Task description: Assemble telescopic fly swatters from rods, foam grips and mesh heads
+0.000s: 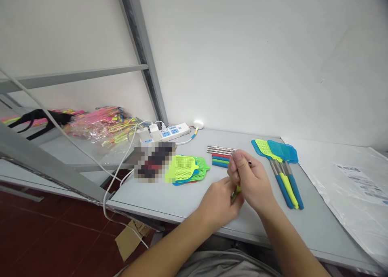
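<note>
My left hand (220, 201) and my right hand (247, 180) meet above the grey table (169, 200), both closed around a slim yellow-green handle (235, 193) with a metal rod end poking out past my right fingers. Just behind them lie several metal rods with red, green and blue grips (220, 155). A pile of loose mesh swatter heads (186, 168), yellow-green on green and blue, lies to the left. Assembled fly swatters (280, 163) in blue and yellow lie to the right.
A white power strip (169, 132) with plugs and cables sits at the back by the wall. A blurred patch (154, 161) lies left of the heads. Plastic-wrapped colourful goods (100, 125) lie on a lower shelf. A large plastic bag (351, 184) covers the table's right end.
</note>
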{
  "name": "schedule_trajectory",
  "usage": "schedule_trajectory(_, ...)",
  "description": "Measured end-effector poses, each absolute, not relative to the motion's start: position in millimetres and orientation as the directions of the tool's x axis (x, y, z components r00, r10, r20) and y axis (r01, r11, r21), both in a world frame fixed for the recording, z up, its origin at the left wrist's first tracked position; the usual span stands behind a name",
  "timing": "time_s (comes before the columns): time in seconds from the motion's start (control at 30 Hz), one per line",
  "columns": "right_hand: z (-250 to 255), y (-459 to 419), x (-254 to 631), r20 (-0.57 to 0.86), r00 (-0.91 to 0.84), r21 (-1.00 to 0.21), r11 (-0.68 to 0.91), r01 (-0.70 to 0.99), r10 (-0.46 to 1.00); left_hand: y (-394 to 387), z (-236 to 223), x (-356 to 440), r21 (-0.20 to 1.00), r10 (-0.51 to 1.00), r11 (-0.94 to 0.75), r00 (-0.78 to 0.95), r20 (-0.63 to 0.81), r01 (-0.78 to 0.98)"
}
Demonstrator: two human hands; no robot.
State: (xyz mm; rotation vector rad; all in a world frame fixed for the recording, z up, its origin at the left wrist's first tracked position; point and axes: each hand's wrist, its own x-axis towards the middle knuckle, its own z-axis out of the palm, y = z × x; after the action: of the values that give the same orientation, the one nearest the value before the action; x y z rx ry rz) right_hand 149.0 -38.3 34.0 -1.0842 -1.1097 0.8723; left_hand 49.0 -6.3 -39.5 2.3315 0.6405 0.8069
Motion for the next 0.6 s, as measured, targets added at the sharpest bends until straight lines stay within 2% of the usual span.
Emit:
schedule_trajectory(0.17,29.1,-44.5,146.1,0.241,0.185,-0.971,0.236,0.049,0.953,-5.2,-40.3,49.7,0.69,0.585,-0.695,0.717,0.379,0.202)
schedule_trajectory(0.5,23.9,-43.3,157.9,0.187,0.093,-0.981,0.191,-0.034,0.978,-5.5,-39.4,51.3,0.704,0.586,-0.684,0.717,0.378,0.189)
schedule_trajectory(0.6,26.1,-46.2,163.4,0.168,0.025,-0.986,0.169,-0.013,0.985,-6.9,-36.1,51.4,0.703,0.589,-0.689,0.7,0.404,0.175)
